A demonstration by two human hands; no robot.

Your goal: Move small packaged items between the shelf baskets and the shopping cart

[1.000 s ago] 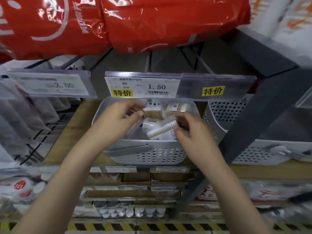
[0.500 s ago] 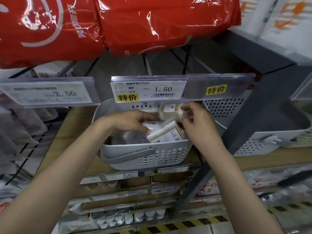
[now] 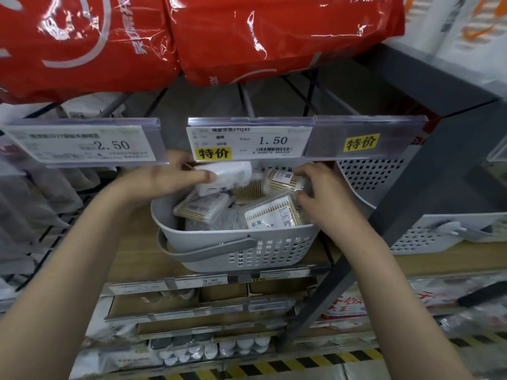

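Left hand over basket's left rear rim, fingers closed round white packet, lifted clear of pile. Grey basket on wooden shelf below both hands, handle folded down at front. Swab packs lie beneath left grip. Price tag hangs just above, crowding hands. Right hand at basket's right rim, fingertips pinching swab pack; another pack just below.

We had one head-worn view, close in, angled forward and down at the grey perforated plastic basket.
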